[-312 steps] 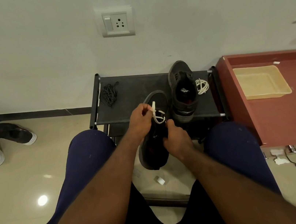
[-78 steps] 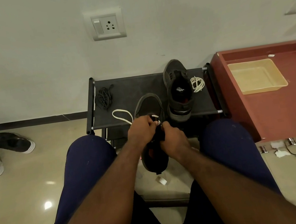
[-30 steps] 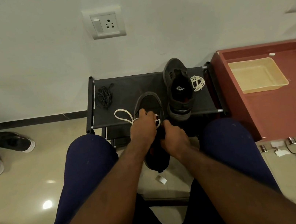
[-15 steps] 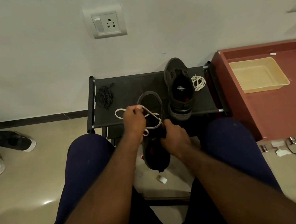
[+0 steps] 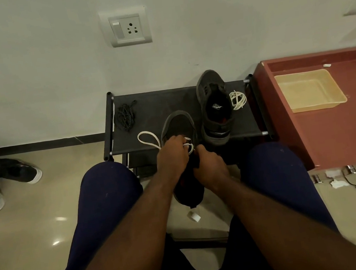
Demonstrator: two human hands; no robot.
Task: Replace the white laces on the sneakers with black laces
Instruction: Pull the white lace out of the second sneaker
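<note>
left hand [image 5: 171, 156] pinching flat white lace [image 5: 147, 139] | right hand [image 5: 209, 167] gripping dark grey fabric sneaker [image 5: 178, 125] at front edge of black fabric rack [image 5: 167, 99] | risk: a slanted tug could jam the lace in an eyelet, sneaker slips floorward

A single wide-angle view is taken from the person's head, aimed forward and down over the thighs. The left hand [image 5: 171, 156], on the white lace [image 5: 147, 139], and the right hand [image 5: 210, 167], on the sneaker [image 5: 177, 123], are seen close; the shoe rack [image 5: 167, 104] lies just beyond.

No legible text; white logo [image 5: 217, 106] on sneaker [image 5: 211, 88] insole unreadable.
</note>
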